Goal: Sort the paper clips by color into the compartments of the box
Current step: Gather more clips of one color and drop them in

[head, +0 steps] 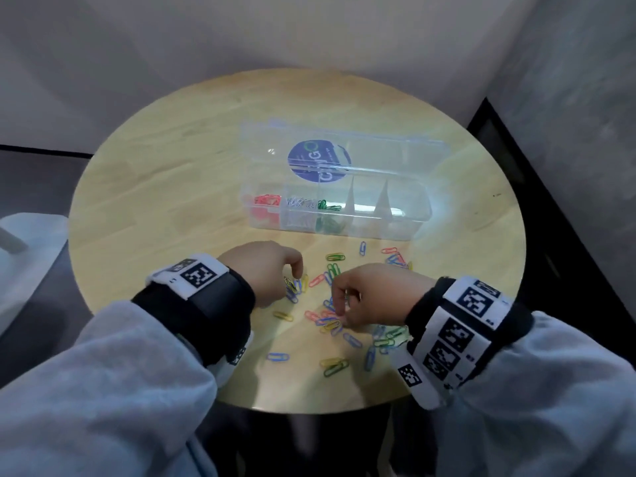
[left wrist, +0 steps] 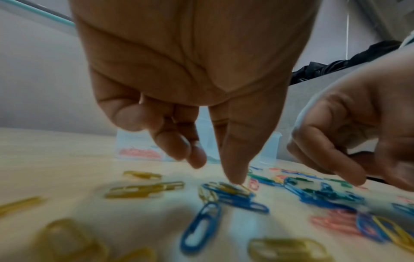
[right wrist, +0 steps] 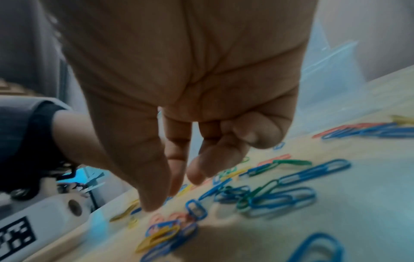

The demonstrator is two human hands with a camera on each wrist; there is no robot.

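Observation:
A clear compartment box (head: 358,233) stands open on the round table, holding red clips (head: 266,200), white clips (head: 297,202) and green clips (head: 327,205) in its three left compartments. Loose blue, yellow, green and red clips (head: 335,325) lie scattered in front of it. My left hand (head: 296,275) points down at a yellow-and-blue cluster (left wrist: 233,190); its thumb tip touches the top yellow clip while the index finger stays apart. My right hand (right wrist: 165,195) reaches down with thumb and fingers at the table over red and blue clips (right wrist: 179,219). No clip shows between its fingers.
The box's lid (head: 344,149), with a blue sticker, lies open behind it. The box's two right compartments (head: 385,204) look empty. Bare wood (head: 172,201) stretches left of the box. The table's front edge (head: 309,407) is close to my wrists.

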